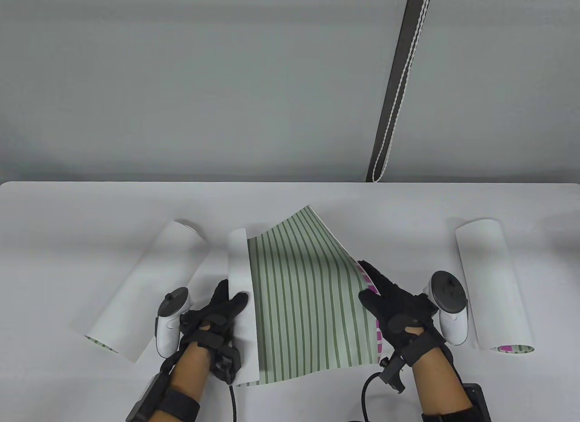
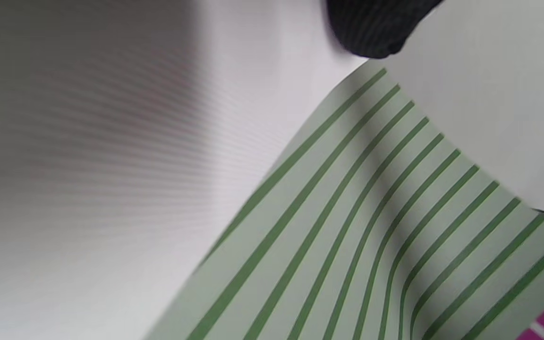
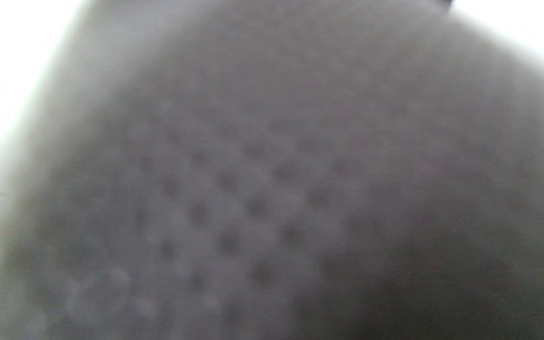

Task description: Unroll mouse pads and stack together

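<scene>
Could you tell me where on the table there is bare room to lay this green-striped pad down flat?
Bare table runs along the far edge, and between the green-striped pad and the right roll. It is crowded near the left hand, close to the left roll; the right hand grips the pad's right edge.

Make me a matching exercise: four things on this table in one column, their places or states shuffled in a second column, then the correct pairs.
Things
1. green-striped pad
2. left roll
3. right roll
4. pink-striped pad

Places or states
A. rolled up, pink and green showing at its near end
B. held open between the left hand and right hand
C. only a sliver showing by the right hand, under the open pad's right edge
D. rolled up, lying at a slant, green stripes showing at its near end

Pairs: 1-B, 2-D, 3-A, 4-C
</scene>
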A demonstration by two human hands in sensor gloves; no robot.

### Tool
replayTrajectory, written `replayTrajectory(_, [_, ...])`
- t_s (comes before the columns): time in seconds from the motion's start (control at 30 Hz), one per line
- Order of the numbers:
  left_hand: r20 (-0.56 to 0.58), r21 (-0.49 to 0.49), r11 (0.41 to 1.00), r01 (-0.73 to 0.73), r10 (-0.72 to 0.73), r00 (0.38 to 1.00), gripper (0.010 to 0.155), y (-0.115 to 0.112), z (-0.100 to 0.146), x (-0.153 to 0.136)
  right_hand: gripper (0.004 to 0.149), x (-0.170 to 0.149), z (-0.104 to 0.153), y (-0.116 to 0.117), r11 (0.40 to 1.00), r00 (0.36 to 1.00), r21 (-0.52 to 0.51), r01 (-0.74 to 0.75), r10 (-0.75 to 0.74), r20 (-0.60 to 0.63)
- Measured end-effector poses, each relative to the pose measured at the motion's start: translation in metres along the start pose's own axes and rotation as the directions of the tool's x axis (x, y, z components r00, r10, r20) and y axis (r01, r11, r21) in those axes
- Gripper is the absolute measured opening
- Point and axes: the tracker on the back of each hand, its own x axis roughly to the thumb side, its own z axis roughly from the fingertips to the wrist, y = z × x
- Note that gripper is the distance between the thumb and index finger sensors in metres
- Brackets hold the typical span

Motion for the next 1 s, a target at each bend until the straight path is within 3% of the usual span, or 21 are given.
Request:
replayTrajectory(0.17, [0.026, -0.151, 0.984, -0.095, 0.1, 0.995, 0.089, 0.0, -0.002, -0.002, 0.06, -0.002, 0.002, -0.004, 1.0, 1.0, -0.003, 0.017, -0.017, -0.001])
replayTrajectory(0.37, [0.034, -0.254, 0.961, -0.11, 0.122, 0.992, 0.11, -0.005, -0.003, -0.002, 0.06, -0.002, 0.004, -0.01, 1.0, 1.0, -0.009, 0.022, -0.022, -0.002])
replayTrajectory(0.43, [0.022, -0.221, 0.969, -0.105, 0.113, 0.993, 0.106, -0.005, -0.002, -0.002, 0.06, -0.002, 0.005, -0.012, 1.0, 1.0, -0.014, 0.026, -0.026, -0.004])
replayTrajectory(0.5, [-0.032, -0.146, 0.987, -0.065, 0.061, 0.998, 0.09, -0.001, -0.002, -0.003, 0.06, -0.001, 0.007, -0.017, 1.0, 1.0, -0.012, 0.015, -0.015, -0.009])
replayTrajectory(0.57, [-0.053, -0.16, 0.987, -0.034, 0.026, 0.998, 0.082, 0.0, -0.004, -0.003, 0.06, -0.002, 0.008, -0.021, 1.0, 1.0, -0.012, 0.018, -0.018, -0.015])
replayTrajectory(0.67, [-0.102, -0.174, 0.975, 0.139, -0.159, 0.982, 0.072, 0.005, -0.004, 0.007, 0.059, -0.003, 0.01, -0.03, 0.999, 0.998, -0.043, -0.028, 0.026, -0.05])
replayTrajectory(0.73, [-0.183, -0.132, 0.926, 0.355, -0.374, 0.909, 0.069, 0.009, -0.003, 0.017, 0.057, -0.004, 0.012, -0.039, 0.986, 0.984, -0.083, -0.145, 0.135, -0.116])
replayTrajectory(0.8, [-0.229, -0.07, 0.822, 0.565, -0.565, 0.793, 0.068, 0.009, -0.004, 0.028, 0.056, -0.007, 0.012, -0.049, 0.941, 0.931, -0.113, -0.32, 0.291, -0.22])
replayTrajectory(0.9, [-0.271, 0.016, 0.777, 0.629, -0.602, 0.751, 0.065, 0.005, -0.008, 0.042, 0.056, -0.016, 0.007, -0.055, 0.876, 0.834, -0.058, -0.478, 0.433, -0.342])
replayTrajectory(1.0, [-0.337, 0.161, 0.631, 0.759, -0.687, 0.643, 0.063, 0.003, -0.017, 0.052, 0.051, -0.035, -0.002, -0.059, 0.764, 0.693, -0.025, -0.645, 0.571, -0.44])
